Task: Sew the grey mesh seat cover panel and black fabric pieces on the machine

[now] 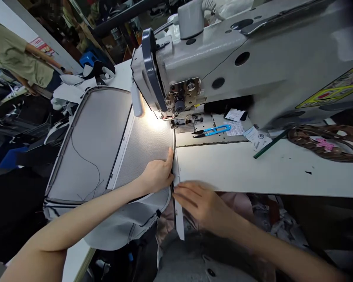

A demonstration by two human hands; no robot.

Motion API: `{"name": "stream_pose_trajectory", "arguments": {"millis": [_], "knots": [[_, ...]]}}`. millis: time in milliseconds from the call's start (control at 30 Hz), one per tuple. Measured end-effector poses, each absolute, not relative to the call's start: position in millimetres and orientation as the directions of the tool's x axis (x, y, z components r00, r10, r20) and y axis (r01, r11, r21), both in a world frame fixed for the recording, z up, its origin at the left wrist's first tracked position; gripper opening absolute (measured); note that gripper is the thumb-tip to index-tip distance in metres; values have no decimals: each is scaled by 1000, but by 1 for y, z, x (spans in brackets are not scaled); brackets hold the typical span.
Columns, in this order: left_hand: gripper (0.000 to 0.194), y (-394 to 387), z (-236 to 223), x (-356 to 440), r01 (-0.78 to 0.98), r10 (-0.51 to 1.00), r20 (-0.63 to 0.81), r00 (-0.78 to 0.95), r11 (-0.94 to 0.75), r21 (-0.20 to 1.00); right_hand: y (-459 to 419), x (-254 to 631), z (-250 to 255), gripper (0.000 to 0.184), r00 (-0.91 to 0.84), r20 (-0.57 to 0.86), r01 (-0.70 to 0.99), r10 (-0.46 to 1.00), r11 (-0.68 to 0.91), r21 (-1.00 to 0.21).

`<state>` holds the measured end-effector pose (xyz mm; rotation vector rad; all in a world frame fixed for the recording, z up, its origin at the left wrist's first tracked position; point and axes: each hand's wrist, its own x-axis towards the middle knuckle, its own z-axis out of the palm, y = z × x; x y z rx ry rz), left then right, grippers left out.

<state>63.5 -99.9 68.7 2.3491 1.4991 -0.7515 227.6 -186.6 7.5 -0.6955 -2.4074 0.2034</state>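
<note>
Clock centred on the left hand. Left hand (155, 174) is bearing down on the grey panel (147, 150), right at its dark piped edge (174, 152): one finger extending toward 12-1, the others curling in. Presumably it's flattening the layers and lining the edge up with the presser foot (172, 123) at 12. Panel is spreading out to 10 and lying mostly supported, which should be sparing the seam some drag.

Right hand (207, 203) is sitting at 4, fingers lying close together, tips touching the white strip (179, 225), whose tail is hanging past the white tabletop (253, 168) at 5. Probably steadying that tail so it's running straight along the piping. Hand's blurring and its thumb is hidden, so can't tell whether it's pinching; same for the left's underside.

Light is falling under the sewing machine head (179, 70), so the stitch point is showing clearly. Blue thread snips (214, 130) are lying at 2, handy but off the fabric. Paper tags (254, 137), green stick (270, 145) and brown sandal (326, 143) are resting toward 3, clear of the panel. Loose thread (97, 167) is trailing at 9. Fabric scraps (72, 92) are piling at 10; a person (32, 58) is standing beyond.
</note>
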Motion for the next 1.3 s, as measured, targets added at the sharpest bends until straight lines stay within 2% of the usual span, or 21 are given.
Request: {"name": "stream_pose_trajectory", "arguments": {"millis": [67,167,300,367,500,633,967,1300], "knots": [[79,-98,72,66,897,756,-563,333,-439,-59,-173,236,-4,28,-675,562,426,478,874,-231],[75,-91,80,66,902,731,-593,338,-432,-18,-164,231,-22,26,-659,649,399,379,908,-126],[65,-77,88,57,893,668,-613,423,-421,158,-165,221,-33,22,-577,745,354,335,924,-142],[64,-73,88,55,890,655,-615,439,-411,197,-163,220,-31,22,-573,745,347,341,925,-156],[69,-73,84,61,909,696,-614,372,-408,88,-156,221,-22,23,-632,696,363,342,923,-124],[70,-71,80,69,912,723,-597,347,-410,33,-150,223,-16,19,-681,649,359,339,927,-107],[63,-39,79,73,906,719,-604,343,-424,10,-131,230,-3,19,-746,578,316,329,940,-127],[67,-45,91,74,804,603,-671,431,-594,-18,-116,234,-5,24,-764,545,335,347,934,-124]]}}
